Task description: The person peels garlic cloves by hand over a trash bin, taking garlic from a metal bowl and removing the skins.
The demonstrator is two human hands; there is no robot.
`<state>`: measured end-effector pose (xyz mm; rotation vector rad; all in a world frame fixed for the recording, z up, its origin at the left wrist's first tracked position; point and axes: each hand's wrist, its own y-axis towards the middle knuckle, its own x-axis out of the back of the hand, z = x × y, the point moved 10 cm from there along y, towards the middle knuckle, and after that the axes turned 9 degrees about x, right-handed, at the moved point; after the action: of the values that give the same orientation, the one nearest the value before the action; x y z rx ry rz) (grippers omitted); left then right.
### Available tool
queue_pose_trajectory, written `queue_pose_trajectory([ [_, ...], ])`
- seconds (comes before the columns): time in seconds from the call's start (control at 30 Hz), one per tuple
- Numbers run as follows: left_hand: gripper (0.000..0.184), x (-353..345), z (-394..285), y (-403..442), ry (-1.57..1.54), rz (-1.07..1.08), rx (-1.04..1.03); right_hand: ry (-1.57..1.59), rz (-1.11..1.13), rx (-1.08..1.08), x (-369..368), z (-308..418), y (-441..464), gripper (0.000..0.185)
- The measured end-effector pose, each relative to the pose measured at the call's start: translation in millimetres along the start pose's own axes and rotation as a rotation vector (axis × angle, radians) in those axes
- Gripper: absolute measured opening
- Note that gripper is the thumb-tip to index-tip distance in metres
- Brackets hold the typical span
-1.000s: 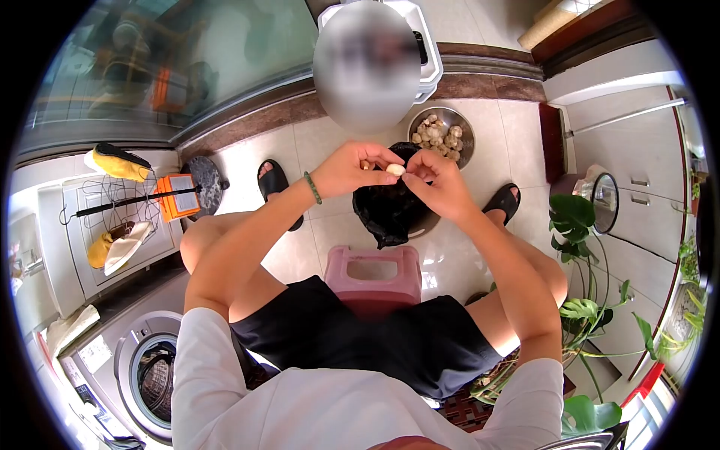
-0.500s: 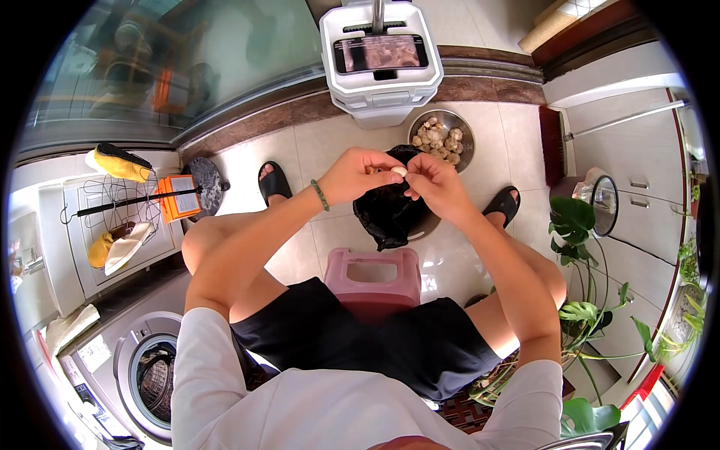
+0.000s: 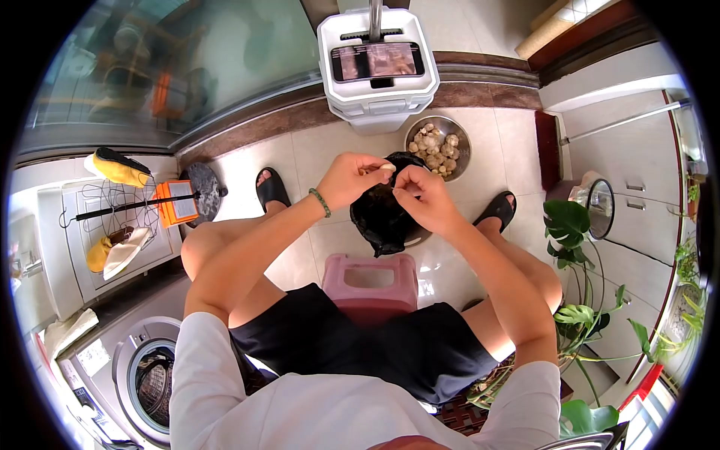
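My left hand (image 3: 351, 180) pinches a pale garlic clove (image 3: 388, 167) between thumb and fingertips, above a bin lined with a black plastic bag (image 3: 381, 226). A little to its right is my right hand (image 3: 424, 198), thumb and fingers curled closed and apart from the clove. Whatever its fingertips hold, if anything, is too small to make out. Beyond the hands, a steel bowl (image 3: 468, 159) on the floor contains several garlic bulbs (image 3: 436, 147). The bin's inside is dark and partly hidden by the right hand.
A pink plastic stool (image 3: 369, 301) stands between my legs. Past the bin is a white bucket (image 3: 379, 97) with a phone (image 3: 377, 61) lying on top. Leafy plants (image 3: 566, 225) and cabinets are on the right; a washing machine (image 3: 150, 375) is at lower left.
My hands have moved apart: the right hand has come away from the clove, down and to the right. The clove stays in my left hand, which has shifted slightly left.
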<state>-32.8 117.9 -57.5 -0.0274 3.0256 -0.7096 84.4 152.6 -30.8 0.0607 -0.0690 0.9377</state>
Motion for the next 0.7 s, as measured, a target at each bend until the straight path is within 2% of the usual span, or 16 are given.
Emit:
queue_pose_trajectory([
  [0.1,0.025,2,-4,-1,-0.040,-0.010,0.008,-0.181,0.054,0.101,1,13,-1,0.006],
  [0.43,0.027,-3,-4,-2,-0.097,0.052,0.054,-0.249,0.091,0.087,1,13,-1,0.009],
  [0.53,0.027,-5,1,-1,-0.133,0.094,0.076,-0.268,0.035,0.117,6,15,1,0.012],
  [0.6,0.028,-9,7,-2,-0.157,0.145,0.129,-0.237,-0.176,0.217,22,34,2,0.014],
  [0.7,0.029,-17,3,-5,-0.178,0.205,0.145,-0.268,-0.230,0.294,25,47,4,0.017],
])
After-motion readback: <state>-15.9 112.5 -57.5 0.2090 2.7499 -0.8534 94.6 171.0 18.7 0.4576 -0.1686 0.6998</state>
